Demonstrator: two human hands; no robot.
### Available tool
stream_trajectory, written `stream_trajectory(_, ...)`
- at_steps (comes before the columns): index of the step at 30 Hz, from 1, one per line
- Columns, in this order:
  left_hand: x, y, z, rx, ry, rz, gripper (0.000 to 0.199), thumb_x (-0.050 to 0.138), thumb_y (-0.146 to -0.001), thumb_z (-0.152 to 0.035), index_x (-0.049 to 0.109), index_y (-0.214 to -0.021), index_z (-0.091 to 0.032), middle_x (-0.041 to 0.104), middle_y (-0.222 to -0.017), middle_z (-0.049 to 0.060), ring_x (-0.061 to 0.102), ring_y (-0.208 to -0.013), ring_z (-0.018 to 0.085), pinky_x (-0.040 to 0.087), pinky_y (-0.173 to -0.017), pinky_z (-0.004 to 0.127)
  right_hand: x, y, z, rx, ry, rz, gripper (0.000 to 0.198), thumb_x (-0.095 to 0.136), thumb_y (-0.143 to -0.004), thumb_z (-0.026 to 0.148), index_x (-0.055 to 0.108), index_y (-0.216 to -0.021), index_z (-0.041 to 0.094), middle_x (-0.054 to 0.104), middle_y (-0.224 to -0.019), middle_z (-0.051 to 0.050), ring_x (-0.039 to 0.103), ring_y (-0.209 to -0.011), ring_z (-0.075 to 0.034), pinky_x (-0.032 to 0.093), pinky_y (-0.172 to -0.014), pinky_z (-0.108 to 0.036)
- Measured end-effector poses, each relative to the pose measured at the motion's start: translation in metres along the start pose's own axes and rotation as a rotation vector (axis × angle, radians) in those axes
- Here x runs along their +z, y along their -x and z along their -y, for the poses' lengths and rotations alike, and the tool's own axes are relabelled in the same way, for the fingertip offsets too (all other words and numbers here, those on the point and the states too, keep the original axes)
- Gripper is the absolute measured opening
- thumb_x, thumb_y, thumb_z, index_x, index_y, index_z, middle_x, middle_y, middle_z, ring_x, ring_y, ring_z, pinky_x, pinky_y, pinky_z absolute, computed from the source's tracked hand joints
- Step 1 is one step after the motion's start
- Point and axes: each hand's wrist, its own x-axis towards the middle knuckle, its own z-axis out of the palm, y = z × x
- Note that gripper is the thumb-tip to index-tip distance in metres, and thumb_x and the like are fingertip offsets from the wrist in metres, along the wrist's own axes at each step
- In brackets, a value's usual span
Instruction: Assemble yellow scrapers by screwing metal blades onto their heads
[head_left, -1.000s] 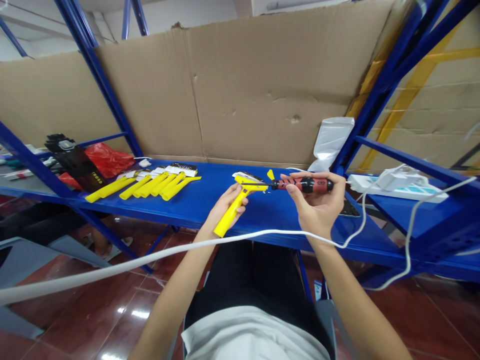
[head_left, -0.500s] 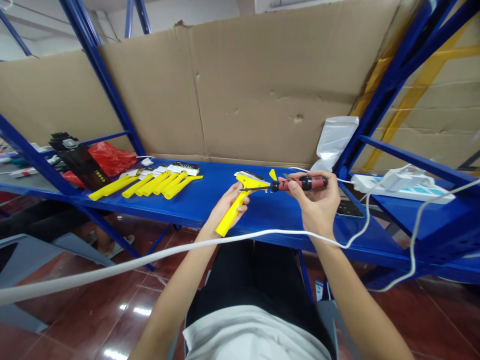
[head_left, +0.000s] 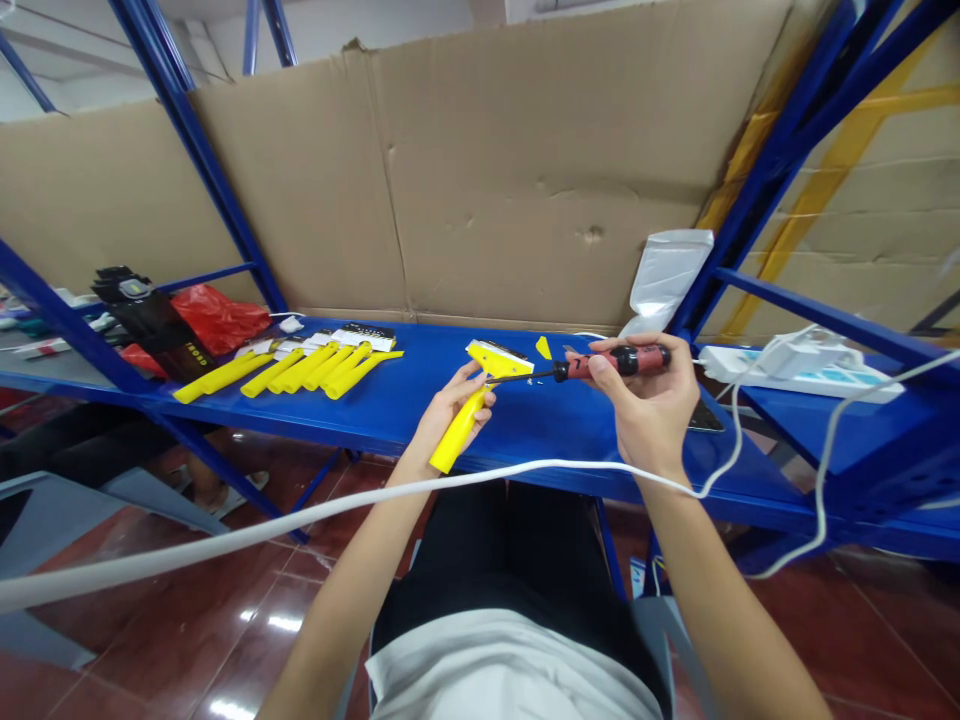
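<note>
My left hand [head_left: 450, 408] is closed around a yellow scraper [head_left: 459, 432], just below its wide head with a blade edge. In my right hand [head_left: 654, 405] is a screwdriver [head_left: 622, 361] with a red and black handle, held level. Its shaft points left and the tip reaches the scraper's neck near my left fingers; whether it touches cannot be made out. A small yellow piece [head_left: 544, 347] lies on the blue bench [head_left: 420, 400] behind the scraper head. Over to the left, several more yellow scrapers [head_left: 311, 368] lie side by side.
A white cable [head_left: 525, 466] runs across in front of my forearms. At right are a power strip [head_left: 802, 372] and a phone [head_left: 705, 416] partly behind my hand. A black bottle [head_left: 161, 325] and red plastic bag [head_left: 221, 315] stand left. Cardboard [head_left: 487, 180] walls the back.
My right hand has moved a little to the right with the screwdriver, and its shaft now lies lower against the scraper head. The left hand keeps its hold on the scraper.
</note>
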Motion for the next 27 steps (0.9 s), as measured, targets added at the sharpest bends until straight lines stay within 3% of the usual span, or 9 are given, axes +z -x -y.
stream_trajectory(7, 0.0013, 0.0013, -0.0002, 0.0, 0.023, -0.019, 0.052, 0.074, -0.097, -0.005, 0.064, -0.144, -0.023, 0.07, -0.112, 0.007, 0.072, -0.072, 0.01, 0.053, -0.054, 0.014, -0.0015, 0.0003, -0.0033, 0.013, -0.026, 0.027, 0.047, 0.1, -0.089, 0.032, 0.064, -0.12, 0.028, 0.084, -0.107, 0.0, 0.089, -0.091, -0.023, 0.078, -0.082, -0.037)
stream_trajectory(14, 0.0004, -0.0006, 0.0007, -0.005, 0.019, -0.038, 0.063, 0.077, -0.091, -0.005, 0.062, -0.148, -0.025, 0.072, -0.114, 0.007, 0.07, -0.07, 0.01, 0.052, -0.054, 0.015, -0.0018, 0.0005, -0.0082, 0.114, -0.072, 0.034, 0.051, 0.103, -0.086, 0.036, 0.064, -0.119, 0.029, 0.084, -0.109, -0.001, 0.09, -0.09, -0.026, 0.077, -0.078, -0.037)
stream_trajectory(21, -0.0025, -0.0039, 0.0029, 0.014, 0.01, -0.033, 0.057, 0.075, -0.091, -0.001, 0.064, -0.144, -0.021, 0.071, -0.11, 0.007, 0.069, -0.07, 0.01, 0.051, -0.054, 0.016, -0.0035, -0.0008, -0.0073, 0.08, -0.046, 0.041, 0.049, 0.101, -0.088, 0.033, 0.064, -0.12, 0.029, 0.084, -0.11, -0.001, 0.09, -0.09, -0.025, 0.077, -0.079, -0.036)
stream_trajectory(27, -0.0008, -0.0053, 0.003, 0.01, 0.008, -0.069, 0.069, 0.075, -0.091, 0.001, 0.061, -0.153, -0.025, 0.071, -0.11, 0.006, 0.069, -0.069, 0.009, 0.05, -0.053, 0.015, -0.0055, -0.0023, -0.0046, 0.035, -0.015, 0.046, 0.047, 0.1, -0.089, 0.032, 0.065, -0.121, 0.028, 0.084, -0.109, -0.001, 0.089, -0.092, -0.023, 0.077, -0.079, -0.035)
